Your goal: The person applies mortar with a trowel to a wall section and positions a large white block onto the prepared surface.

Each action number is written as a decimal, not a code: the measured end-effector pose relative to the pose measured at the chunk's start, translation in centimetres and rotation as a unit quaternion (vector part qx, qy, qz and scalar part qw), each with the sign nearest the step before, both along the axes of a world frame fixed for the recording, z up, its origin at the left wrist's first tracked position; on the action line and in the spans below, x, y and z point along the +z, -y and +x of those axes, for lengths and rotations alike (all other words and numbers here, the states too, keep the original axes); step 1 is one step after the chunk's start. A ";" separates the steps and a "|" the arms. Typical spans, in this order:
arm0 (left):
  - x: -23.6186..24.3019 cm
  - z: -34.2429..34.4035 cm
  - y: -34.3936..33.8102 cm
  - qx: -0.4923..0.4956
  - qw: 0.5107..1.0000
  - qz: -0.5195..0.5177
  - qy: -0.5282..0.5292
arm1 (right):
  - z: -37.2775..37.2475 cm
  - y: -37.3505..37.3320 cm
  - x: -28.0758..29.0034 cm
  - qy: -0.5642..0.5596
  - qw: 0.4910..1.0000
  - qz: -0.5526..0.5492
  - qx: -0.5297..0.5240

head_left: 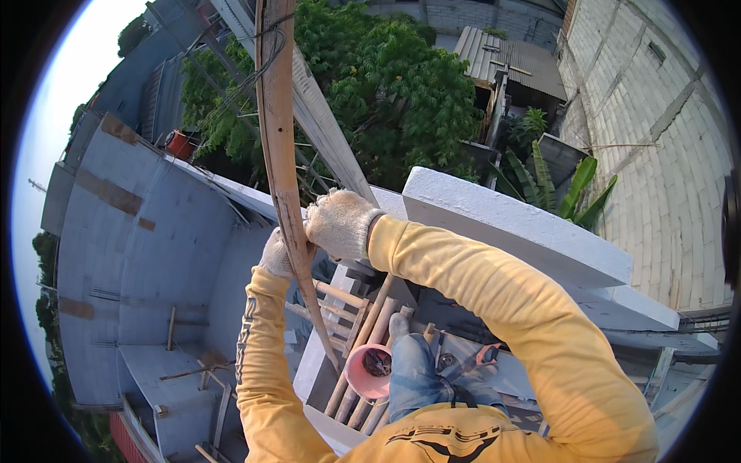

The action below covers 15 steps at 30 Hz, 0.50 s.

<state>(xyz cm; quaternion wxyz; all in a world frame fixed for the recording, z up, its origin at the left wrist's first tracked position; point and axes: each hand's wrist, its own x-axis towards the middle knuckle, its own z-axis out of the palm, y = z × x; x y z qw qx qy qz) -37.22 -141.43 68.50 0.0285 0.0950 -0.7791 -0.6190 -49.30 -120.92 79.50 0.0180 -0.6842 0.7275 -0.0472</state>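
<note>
A long, worn wooden pole [279,131] runs down from the top edge and tapers below my hands. My left hand [276,255], in a pale knit glove, closes around the pole from its left side; part of its fingers is hidden behind the wood. My right hand [341,222], gloved alike, is curled shut against the pole's right edge, a little higher. Its fingertips are turned away, so what they pinch cannot be made out. Dark wire [272,46] is wound about the pole well above both hands. A grey, squared beam [332,127] slants behind the pole.
Beneath me lies a platform of wooden poles [363,328] with a pink bucket [357,386] holding dark bits. A red-and-black tool [488,355] lies near my legs. White blocks [517,224] top the wall at right. Left, a drop opens toward a lower concrete slab [154,378].
</note>
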 end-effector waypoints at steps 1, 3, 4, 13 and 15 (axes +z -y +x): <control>0.3 0.0 0.5 -0.036 0.999 -0.010 0.012 | 0.1 -0.8 -0.3 0.026 0.999 -0.024 -0.001; 0.5 -0.3 0.8 -0.077 0.995 0.053 0.031 | 1.2 -2.1 -0.9 0.082 0.995 -0.039 -0.051; 0.7 -0.5 0.7 -0.083 0.988 0.127 0.039 | 1.9 -2.7 -1.2 0.111 0.990 -0.045 -0.074; 3.2 -4.4 0.8 -0.253 0.909 0.288 0.166 | 6.4 -6.2 -3.3 0.230 0.968 -0.054 -0.087; 4.6 -5.1 -1.2 -0.265 0.904 0.278 0.187 | 6.9 -7.0 -4.1 0.230 0.968 -0.068 -0.079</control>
